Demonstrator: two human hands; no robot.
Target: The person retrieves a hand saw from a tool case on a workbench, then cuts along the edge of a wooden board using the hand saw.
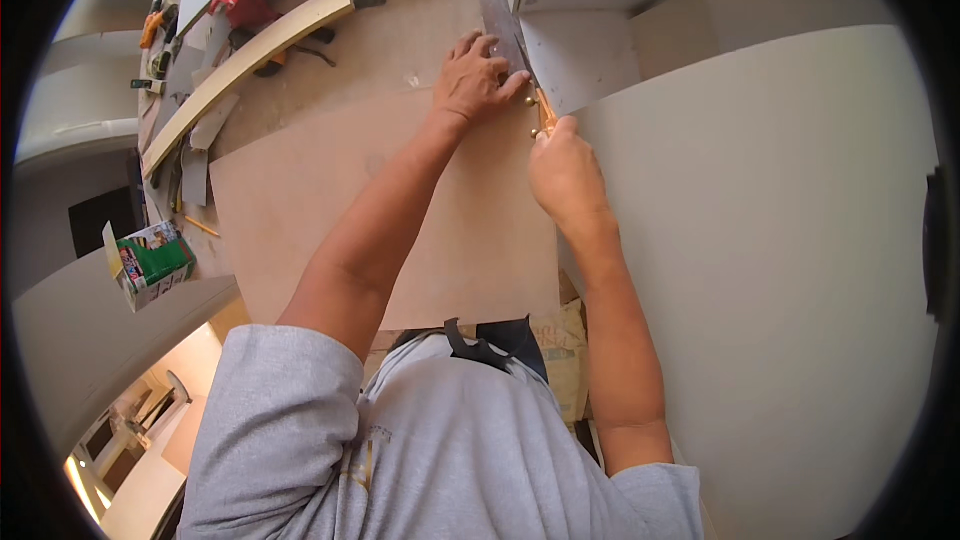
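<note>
A pale brown sheet board [310, 180] lies in front of me across the work surface. My left hand [473, 77] rests on it near its far right corner, fingers apart and slightly bent, thumb stretched toward the right edge. Just to the right, my right hand [568, 168] is closed around a slim orange tool [546, 112]. Two small round brass-coloured knobs show along the tool's left side, close to the board's edge. My hand covers the tool's near end, and its exact kind cannot be made out.
Large pale panels [760, 240] stand along my right. A curved wooden strip [250, 65] lies at the far left, beside a red-and-black tool [250, 5]. A pencil [202, 226] and an opened green-and-white carton [155, 262] lie left of the board.
</note>
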